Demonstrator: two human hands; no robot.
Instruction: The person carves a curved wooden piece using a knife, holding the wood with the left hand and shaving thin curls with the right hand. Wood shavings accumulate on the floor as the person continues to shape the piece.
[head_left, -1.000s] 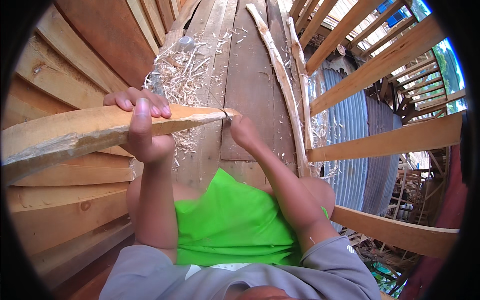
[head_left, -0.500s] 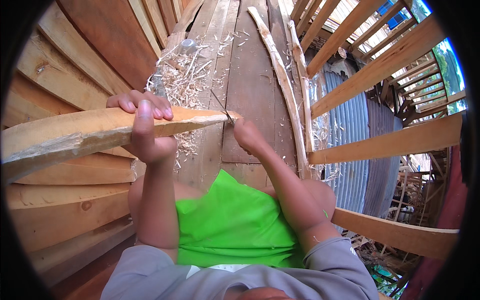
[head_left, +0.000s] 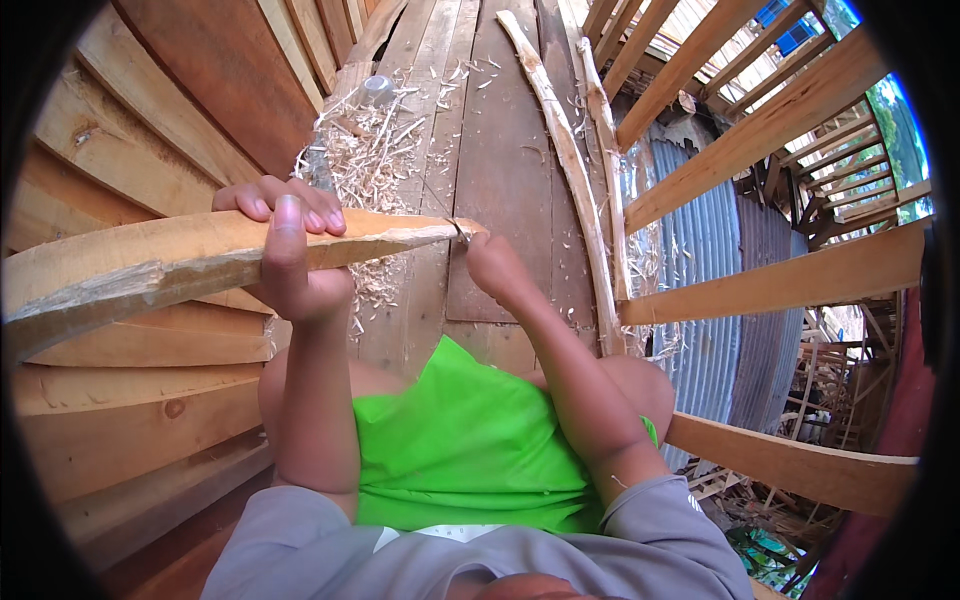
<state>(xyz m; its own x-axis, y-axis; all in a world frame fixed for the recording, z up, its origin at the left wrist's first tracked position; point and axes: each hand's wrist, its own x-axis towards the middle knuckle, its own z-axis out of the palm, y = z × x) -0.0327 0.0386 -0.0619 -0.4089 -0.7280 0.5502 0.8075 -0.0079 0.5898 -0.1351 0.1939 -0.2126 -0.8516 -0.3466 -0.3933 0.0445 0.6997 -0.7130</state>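
Note:
A long pale piece of wood (head_left: 150, 245), rough-cut along its near side, runs from the left edge and tapers to a point in the middle. My left hand (head_left: 292, 262) grips it, thumb on the near side and fingers over the far side. At the tapered end, my right hand (head_left: 495, 268) is closed on a knife whose handle is hidden in the fist. Its thin dark blade (head_left: 440, 202) lies across the wood near the tip, angled up and to the left. Green cloth (head_left: 470, 440) covers my lap beneath.
Wood shavings (head_left: 375, 165) are heaped on the plank floor (head_left: 500, 200), with a clear cup (head_left: 377, 90) among them. Two peeled poles (head_left: 562, 140) lie to the right beside a slatted railing (head_left: 770, 280). A board wall (head_left: 150, 130) stands close on the left.
The blade's angle at the wood's tip has shifted slightly, and it looks thinner now. Both hands keep nearly the same places, with the left still holding the wood.

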